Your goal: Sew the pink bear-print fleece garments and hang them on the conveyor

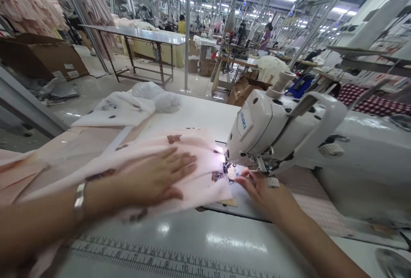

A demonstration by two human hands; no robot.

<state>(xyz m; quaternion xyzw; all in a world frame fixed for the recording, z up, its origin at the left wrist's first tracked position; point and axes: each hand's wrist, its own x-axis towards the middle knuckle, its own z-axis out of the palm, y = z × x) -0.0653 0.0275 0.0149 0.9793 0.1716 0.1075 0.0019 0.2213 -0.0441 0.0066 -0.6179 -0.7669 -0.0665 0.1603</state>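
Pale pink fabric [199,183] printed with small brown bears spreads over the sewing machine's bed, its right edge beside the lit needle area. My left hand [167,171] lies flat on this fabric, fingers stretched out, a silver bracelet at its wrist. Close to the right of the presser foot [227,168], my right hand [261,188] has thumb and forefinger pinched together. What they pinch, if anything, is too small to make out. Over the fabric's right end stands the white sewing machine head [253,119].
A printed ruler scale [154,261] runs along the table's front edge. More pink fabric [118,109] and a clear plastic bag [157,97] lie at the back left. Beyond are a metal-topped table [141,34], cardboard boxes [41,57] and people at other machines.
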